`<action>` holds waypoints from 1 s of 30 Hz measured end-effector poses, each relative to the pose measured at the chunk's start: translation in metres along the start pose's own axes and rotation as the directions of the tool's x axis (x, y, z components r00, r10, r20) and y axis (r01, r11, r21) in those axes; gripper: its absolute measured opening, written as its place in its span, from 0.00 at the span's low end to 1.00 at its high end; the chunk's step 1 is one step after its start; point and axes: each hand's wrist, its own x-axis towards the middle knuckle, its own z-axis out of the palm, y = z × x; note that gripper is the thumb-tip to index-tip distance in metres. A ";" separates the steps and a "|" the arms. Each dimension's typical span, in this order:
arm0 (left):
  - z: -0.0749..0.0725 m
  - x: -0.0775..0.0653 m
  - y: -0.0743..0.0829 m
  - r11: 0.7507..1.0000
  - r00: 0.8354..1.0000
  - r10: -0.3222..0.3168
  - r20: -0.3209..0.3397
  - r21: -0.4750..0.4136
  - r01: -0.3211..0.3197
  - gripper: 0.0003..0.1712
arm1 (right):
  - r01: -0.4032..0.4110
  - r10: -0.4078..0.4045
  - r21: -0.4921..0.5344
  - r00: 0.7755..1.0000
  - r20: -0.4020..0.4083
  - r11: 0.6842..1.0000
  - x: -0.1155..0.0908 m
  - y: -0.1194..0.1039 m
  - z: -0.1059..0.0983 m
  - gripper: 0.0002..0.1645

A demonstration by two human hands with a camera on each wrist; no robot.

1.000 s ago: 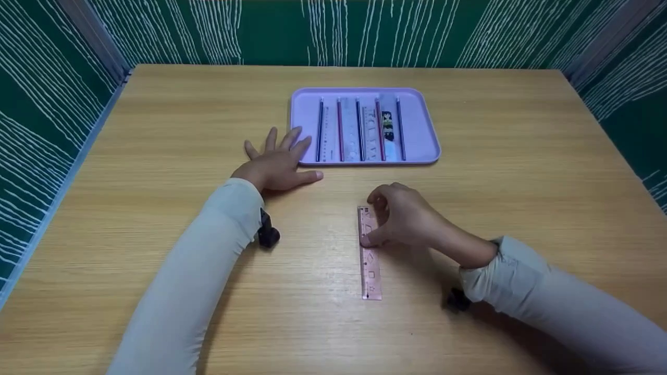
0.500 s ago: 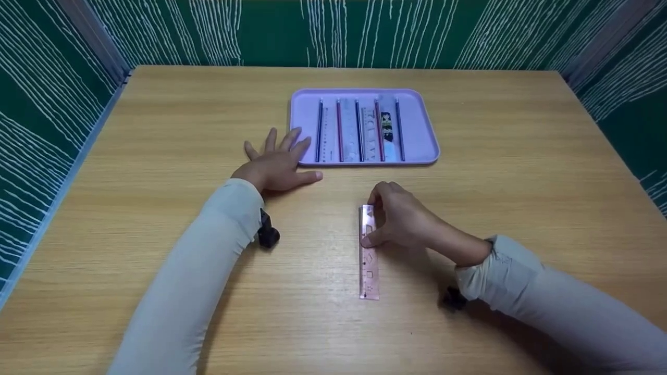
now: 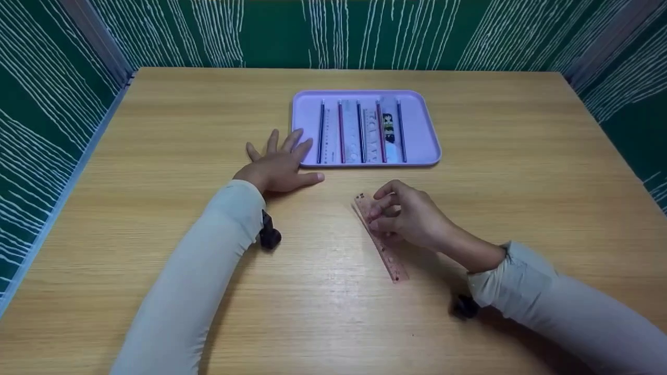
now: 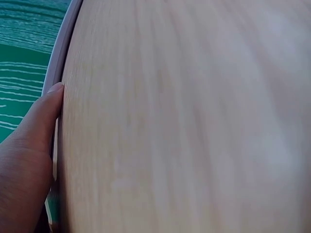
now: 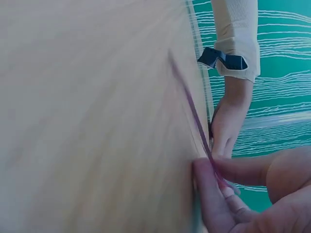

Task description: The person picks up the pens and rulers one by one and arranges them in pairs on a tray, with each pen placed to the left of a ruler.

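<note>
A translucent pink ruler (image 3: 384, 252) is pinched between the thumb and fingers of my right hand (image 3: 417, 216). It lies at a slant, its top end tipped to the left. The right wrist view shows the ruler (image 5: 194, 112) edge-on, a thin line rising from the fingertips. My left hand (image 3: 276, 167) rests with fingers spread, its fingertips at the left rim of the lilac tray (image 3: 424, 135). Only the thumb side of the left hand (image 4: 31, 141) appears in the left wrist view.
Inside the tray, several dark and red pencils alternate with clear rulers (image 3: 353, 135), all upright in a row. One ruler (image 3: 388, 133) carries a cartoon print. The wooden table (image 3: 208, 104) meets green walls with white streaks behind and at both sides.
The pink ruler has turned from nearly straight to slanted, its lower end swinging right and its top edging up. My right hand's fingers have shifted on it. The left hand stays put.
</note>
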 end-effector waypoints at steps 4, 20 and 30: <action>-0.001 0.000 0.002 1.000 1.000 0.006 0.001 -0.005 -0.006 0.58 | 0.008 -0.010 0.077 1.000 0.023 0.997 -0.003 0.004 -0.002 0.23; -0.001 0.000 0.001 1.000 1.000 0.007 0.001 -0.011 -0.007 0.57 | -0.017 0.007 0.175 0.998 0.058 0.984 -0.002 0.007 -0.021 0.15; -0.001 -0.001 0.001 1.000 1.000 -0.007 0.005 -0.005 0.007 0.58 | -0.107 0.087 0.267 0.993 0.083 0.958 0.001 0.005 -0.039 0.20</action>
